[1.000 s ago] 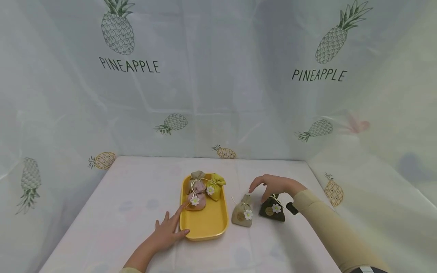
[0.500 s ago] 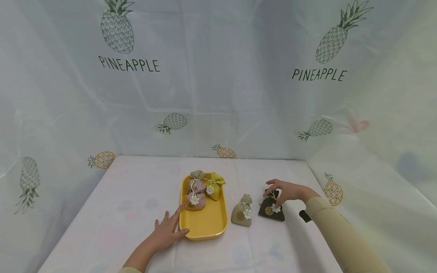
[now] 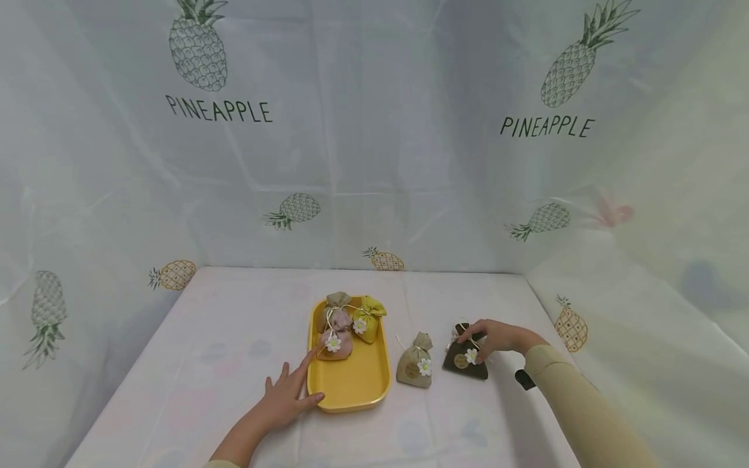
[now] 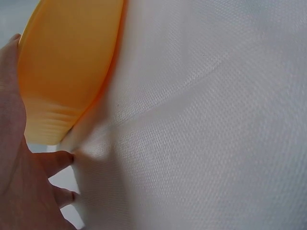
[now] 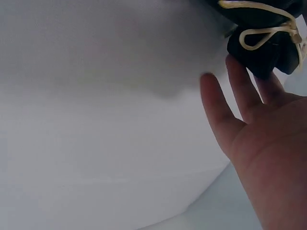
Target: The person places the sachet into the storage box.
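Observation:
My left hand [image 3: 283, 400] lies spread against the left side of a yellow tray [image 3: 351, 387], its thumb at the near-left rim. The left wrist view shows fingers beside the tray's outer wall [image 4: 72, 57]. Over a black drawstring pouch [image 3: 459, 359] with a white flower, my right hand [image 3: 504, 336] reaches down from the right. Its extended fingers touch the gathered neck in the right wrist view, where a cream cord [image 5: 261, 33] is tied. The right thumb is hidden there. Left of this pouch, a beige pouch [image 3: 411, 374] stands on the table.
Inside the tray's far half sit a pink pouch [image 3: 342, 351], a yellow pouch [image 3: 368, 333] and a greyish-beige pouch [image 3: 337, 300]. A small black object [image 3: 525, 379] shows beside the right sleeve [image 3: 562, 383]. Pineapple-printed sheeting [image 3: 380, 149] walls the table's back and sides.
My right hand has moved from above and between the two loose pouches, rightward and down, to the black pouch's neck. The left hand and tray have stayed put.

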Tool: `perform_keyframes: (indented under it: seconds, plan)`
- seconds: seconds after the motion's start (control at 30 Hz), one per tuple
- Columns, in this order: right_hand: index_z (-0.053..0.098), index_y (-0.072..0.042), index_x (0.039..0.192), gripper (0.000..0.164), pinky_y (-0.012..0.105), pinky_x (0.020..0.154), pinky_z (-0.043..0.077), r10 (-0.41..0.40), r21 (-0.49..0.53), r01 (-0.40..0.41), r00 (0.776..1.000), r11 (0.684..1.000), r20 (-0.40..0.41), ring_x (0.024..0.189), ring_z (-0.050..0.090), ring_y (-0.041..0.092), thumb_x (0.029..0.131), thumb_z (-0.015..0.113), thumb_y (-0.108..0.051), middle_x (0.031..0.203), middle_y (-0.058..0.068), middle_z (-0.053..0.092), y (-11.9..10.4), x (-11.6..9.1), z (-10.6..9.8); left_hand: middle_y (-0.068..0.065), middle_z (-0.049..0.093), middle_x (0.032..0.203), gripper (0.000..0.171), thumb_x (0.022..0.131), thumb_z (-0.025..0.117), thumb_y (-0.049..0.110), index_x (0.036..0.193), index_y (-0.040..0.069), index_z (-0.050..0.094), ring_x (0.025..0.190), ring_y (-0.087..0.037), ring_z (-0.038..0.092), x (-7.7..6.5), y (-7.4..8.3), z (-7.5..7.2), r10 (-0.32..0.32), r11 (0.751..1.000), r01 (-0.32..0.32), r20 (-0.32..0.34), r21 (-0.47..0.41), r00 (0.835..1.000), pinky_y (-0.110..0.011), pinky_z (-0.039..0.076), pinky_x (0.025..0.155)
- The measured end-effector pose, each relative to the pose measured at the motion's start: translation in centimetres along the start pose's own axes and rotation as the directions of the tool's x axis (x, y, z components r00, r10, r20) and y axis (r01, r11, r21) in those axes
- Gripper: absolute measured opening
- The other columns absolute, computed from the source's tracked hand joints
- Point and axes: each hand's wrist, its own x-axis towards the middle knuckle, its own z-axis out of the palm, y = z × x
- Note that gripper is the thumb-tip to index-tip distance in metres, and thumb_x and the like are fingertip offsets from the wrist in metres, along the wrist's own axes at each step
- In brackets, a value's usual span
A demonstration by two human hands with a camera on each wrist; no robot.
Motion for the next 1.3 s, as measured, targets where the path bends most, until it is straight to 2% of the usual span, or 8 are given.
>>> perform_keyframes:
  seconds: [0.17, 0.3, 0.47, 0.63, 0.83, 1.0, 1.3]
  plan:
    - [0.072, -0.012, 0.114, 0.047, 0.040, 0.081, 0.052, 0.015, 0.093, -0.015, 1.000, 0.996, -0.008, 0.130, 0.036, 0.045, 0.071, 0.080, 0.004, 0.146, 0.026, 0.035, 0.7, 0.1, 0.4, -0.018, 0.031, 0.155, 0.090, 0.088, 0.064, 0.056, 0.158, 0.023, 0.017, 0.138, -0.058, 0.006, 0.0, 0.0, 0.2, -0.005, 1.000, 0.005, 0.001, -0.003, 1.000, -0.080, -0.005, 0.096]
    - [0.071, -0.009, 0.114, 0.046, 0.039, 0.076, 0.053, 0.002, 0.151, 0.001, 1.000, 0.988, -0.017, 0.119, 0.045, 0.036, 0.071, 0.079, 0.006, 0.146, 0.029, 0.033, 1.0, 0.2, 0.7, -0.017, 0.030, 0.156, 0.090, 0.088, 0.064, 0.056, 0.158, 0.023, 0.017, 0.139, -0.058, 0.005, -0.1, 0.2, 0.1, -0.008, 1.000, 0.008, 0.000, -0.010, 1.000, -0.080, -0.005, 0.097]
    - [0.070, -0.008, 0.113, 0.047, 0.038, 0.073, 0.052, 0.005, 0.186, -0.001, 1.000, 0.983, -0.026, 0.109, 0.049, 0.031, 0.070, 0.077, 0.007, 0.146, 0.028, 0.033, 1.2, 0.2, 0.9, -0.017, 0.029, 0.156, 0.090, 0.088, 0.064, 0.056, 0.158, 0.023, 0.017, 0.140, -0.056, 0.005, 0.1, 0.3, 0.2, -0.013, 1.000, 0.013, -0.003, -0.018, 1.000, -0.079, -0.006, 0.098]
    - [0.070, -0.010, 0.111, 0.045, 0.037, 0.073, 0.050, -0.004, 0.166, 0.012, 0.999, 0.986, -0.048, 0.112, 0.044, 0.033, 0.069, 0.076, 0.007, 0.145, 0.027, 0.036, 1.2, 0.1, 1.3, -0.017, 0.029, 0.156, 0.089, 0.089, 0.064, 0.055, 0.158, 0.024, 0.017, 0.139, -0.057, 0.006, 0.1, 0.2, 0.1, -0.015, 1.000, 0.015, -0.002, -0.011, 1.000, -0.080, -0.005, 0.097]
    - [0.071, -0.012, 0.107, 0.044, 0.036, 0.074, 0.047, -0.050, 0.109, 0.059, 0.996, 0.992, -0.080, 0.113, 0.042, 0.035, 0.067, 0.075, 0.005, 0.137, 0.021, 0.047, 0.8, -0.1, 2.0, -0.019, 0.030, 0.155, 0.090, 0.088, 0.064, 0.055, 0.158, 0.023, 0.017, 0.138, -0.058, 0.008, 0.0, 0.1, 0.0, -0.012, 1.000, 0.012, -0.002, -0.006, 1.000, -0.080, -0.004, 0.097]
    - [0.072, -0.017, 0.108, 0.041, 0.041, 0.084, 0.045, -0.105, 0.057, 0.111, 0.989, 0.992, -0.102, 0.129, 0.036, 0.040, 0.070, 0.075, 0.001, 0.137, 0.016, 0.050, -0.2, -0.4, 1.9, -0.019, 0.030, 0.155, 0.089, 0.088, 0.065, 0.054, 0.158, 0.023, 0.018, 0.138, -0.059, 0.008, 0.0, 0.0, 0.1, -0.006, 1.000, 0.006, -0.004, -0.013, 1.000, -0.081, -0.004, 0.096]
    - [0.070, -0.018, 0.114, 0.042, 0.051, 0.093, 0.042, -0.188, 0.035, 0.193, 0.974, 0.980, -0.124, 0.127, 0.038, 0.038, 0.075, 0.072, -0.002, 0.135, 0.014, 0.048, -2.8, -0.9, 0.9, -0.020, 0.029, 0.155, 0.088, 0.089, 0.064, 0.054, 0.158, 0.026, 0.016, 0.138, -0.059, 0.008, 0.3, -0.4, 0.4, 0.006, 1.000, -0.006, -0.019, -0.010, 1.000, -0.080, -0.004, 0.097]
